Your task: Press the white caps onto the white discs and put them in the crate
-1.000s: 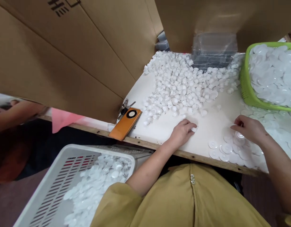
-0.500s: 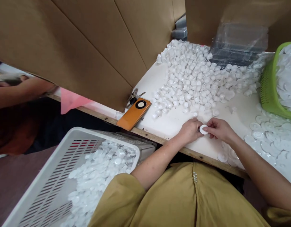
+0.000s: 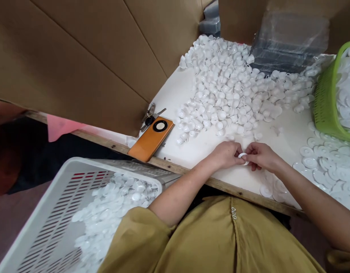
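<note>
Between my fingertips, just above the white table top, is a small round white plastic disc. My left hand pinches it from the left, and my right hand grips its other side with thumb and fingers. The fingers cover part of the disc, so whether another piece is joined under it cannot be made out. Beyond my hands spreads a heap of small white plastic cups, some showing little handles. Flat white discs lie overlapping to the right of my right forearm.
A green basket of white pieces stands at right. Below the table edge at left, a grey-white crate holds many white pieces. An orange phone and keys lie by a cardboard wall. Clear plastic packaging stands behind.
The disc has tilted flatter between my fingers, and my fingers have closed in over it. The view has shifted slightly; the other person's arm at left now shows less.
</note>
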Demonstrator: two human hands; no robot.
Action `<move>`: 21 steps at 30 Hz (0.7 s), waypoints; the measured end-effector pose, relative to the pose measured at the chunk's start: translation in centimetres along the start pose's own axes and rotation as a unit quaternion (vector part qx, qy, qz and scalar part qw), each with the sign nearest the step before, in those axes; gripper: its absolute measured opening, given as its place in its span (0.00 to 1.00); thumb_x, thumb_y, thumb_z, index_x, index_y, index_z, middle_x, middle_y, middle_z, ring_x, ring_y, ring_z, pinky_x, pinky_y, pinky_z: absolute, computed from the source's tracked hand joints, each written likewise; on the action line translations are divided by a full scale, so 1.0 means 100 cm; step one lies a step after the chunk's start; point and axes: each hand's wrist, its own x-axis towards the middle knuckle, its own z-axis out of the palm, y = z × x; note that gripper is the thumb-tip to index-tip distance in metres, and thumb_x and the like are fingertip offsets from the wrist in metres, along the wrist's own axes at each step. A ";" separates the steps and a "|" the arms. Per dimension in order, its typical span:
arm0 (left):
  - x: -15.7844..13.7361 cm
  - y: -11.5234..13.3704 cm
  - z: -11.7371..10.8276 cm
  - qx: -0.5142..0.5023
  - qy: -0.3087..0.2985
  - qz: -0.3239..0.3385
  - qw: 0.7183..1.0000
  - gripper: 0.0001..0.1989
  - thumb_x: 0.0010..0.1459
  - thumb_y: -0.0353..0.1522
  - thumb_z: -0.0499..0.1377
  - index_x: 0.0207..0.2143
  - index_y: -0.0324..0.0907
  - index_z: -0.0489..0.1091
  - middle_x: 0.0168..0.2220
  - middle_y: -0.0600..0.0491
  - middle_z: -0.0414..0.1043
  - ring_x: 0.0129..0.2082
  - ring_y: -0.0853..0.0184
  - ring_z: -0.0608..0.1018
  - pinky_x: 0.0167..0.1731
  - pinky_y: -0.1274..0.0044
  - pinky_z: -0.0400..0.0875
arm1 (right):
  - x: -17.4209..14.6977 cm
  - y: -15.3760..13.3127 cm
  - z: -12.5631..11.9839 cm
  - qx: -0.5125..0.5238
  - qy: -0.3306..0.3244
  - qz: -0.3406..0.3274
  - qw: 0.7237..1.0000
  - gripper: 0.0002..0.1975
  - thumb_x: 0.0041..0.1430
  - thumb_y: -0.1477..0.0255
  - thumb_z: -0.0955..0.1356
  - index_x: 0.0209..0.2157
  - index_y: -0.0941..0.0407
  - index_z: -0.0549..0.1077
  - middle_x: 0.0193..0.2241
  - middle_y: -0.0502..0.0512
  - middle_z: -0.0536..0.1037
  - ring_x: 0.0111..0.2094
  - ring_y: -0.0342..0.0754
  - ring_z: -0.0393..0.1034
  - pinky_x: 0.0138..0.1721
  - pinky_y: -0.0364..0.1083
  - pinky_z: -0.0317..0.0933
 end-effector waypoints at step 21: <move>-0.155 -0.055 -0.052 -0.176 0.145 -0.082 0.970 0.16 0.48 0.43 0.62 0.34 0.43 0.65 0.33 0.54 0.70 0.32 0.68 0.72 0.33 0.76 0.69 | -0.024 0.003 -0.004 -0.110 0.142 -0.241 0.954 0.08 0.59 0.65 0.65 0.35 0.54 0.71 0.34 0.55 0.75 0.32 0.48 0.72 0.35 0.48 0.66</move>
